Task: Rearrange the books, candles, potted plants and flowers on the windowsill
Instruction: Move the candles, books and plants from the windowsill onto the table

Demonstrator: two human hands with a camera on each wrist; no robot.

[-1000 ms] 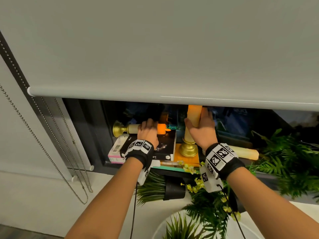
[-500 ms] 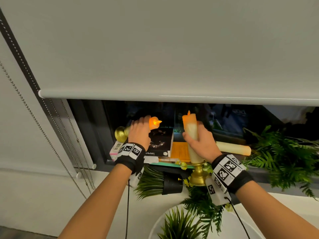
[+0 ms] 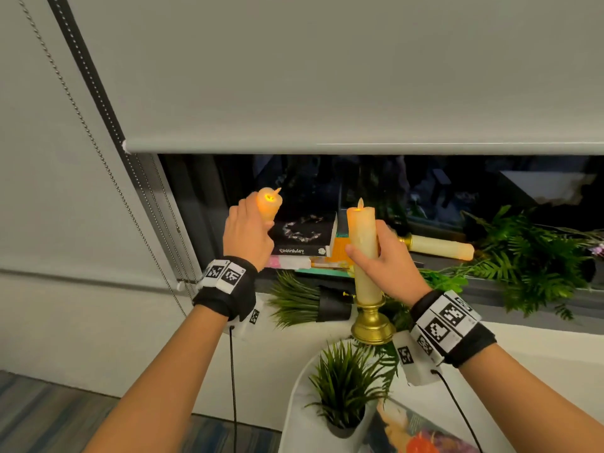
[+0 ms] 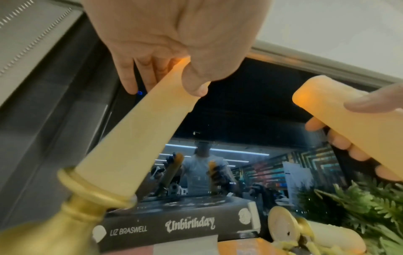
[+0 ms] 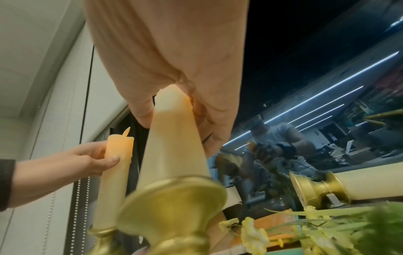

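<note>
Now our left hand (image 3: 250,235) holds one candle (image 3: 268,202) up, and our right hand (image 3: 380,259) holds another candle (image 3: 362,243). Behind both hands sit the books (image 3: 304,235). Right of them lies a third candle (image 3: 439,246). A loose grip might drop one onto the plants (image 3: 343,384) below.

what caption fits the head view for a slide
Each hand lifts a lit flameless candle: left hand, right hand; a third candle lies on the windowsill.
</note>
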